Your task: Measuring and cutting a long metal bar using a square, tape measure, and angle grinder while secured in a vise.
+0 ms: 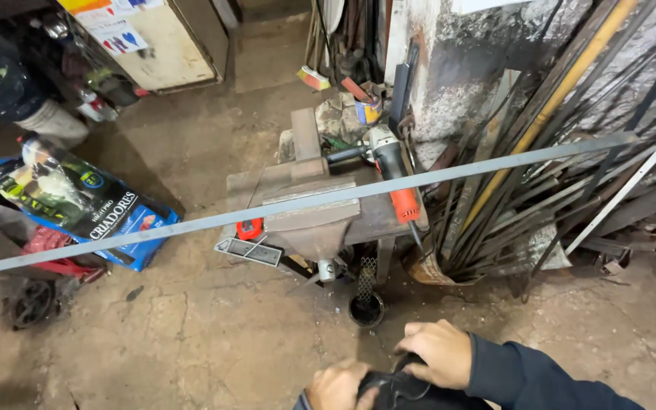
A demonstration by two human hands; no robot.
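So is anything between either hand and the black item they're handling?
No. The left hand and right hand both rest directly on the black, soft-looking item at the bottom edge of the view, with nothing visible between.

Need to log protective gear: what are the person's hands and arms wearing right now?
Both hands, the left hand and the right hand, are bare, with no gloves on. The right arm wears a dark navy long sleeve reaching the wrist. The left arm is mostly out of view.
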